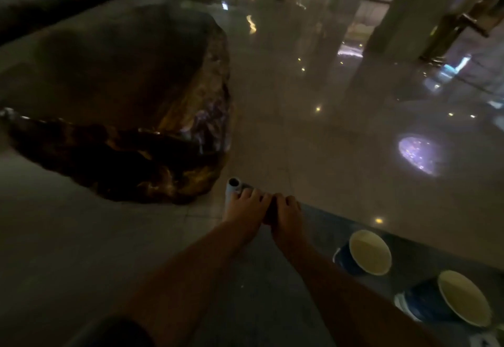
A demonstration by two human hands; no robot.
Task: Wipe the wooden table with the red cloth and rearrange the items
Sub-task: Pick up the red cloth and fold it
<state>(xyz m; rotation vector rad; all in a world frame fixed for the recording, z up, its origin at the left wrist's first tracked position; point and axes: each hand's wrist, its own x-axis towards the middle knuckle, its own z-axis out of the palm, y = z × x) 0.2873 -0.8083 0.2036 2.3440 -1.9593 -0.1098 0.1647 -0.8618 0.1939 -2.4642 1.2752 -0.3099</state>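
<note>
The scene is very dim. The dark wooden table (117, 74), an irregular slab with a rough glossy edge, stands on the floor at left, and its top looks bare. My left hand (246, 206) is closed around a small white cylinder (232, 187) with a dark opening at its top. My right hand (286, 211) sits right beside it with curled fingers, touching my left hand. A small dark shape (268, 214) lies between the two hands; what it is cannot be made out. No red cloth can be made out.
Two blue bowls with cream insides, one nearer the hands (368, 252) and one further right (461, 299), stand on a grey surface (321, 218) at lower right. Glossy tiled floor (313, 101) spreads beyond, with a pillar (403, 8) and a brass stand (452, 27) at upper right.
</note>
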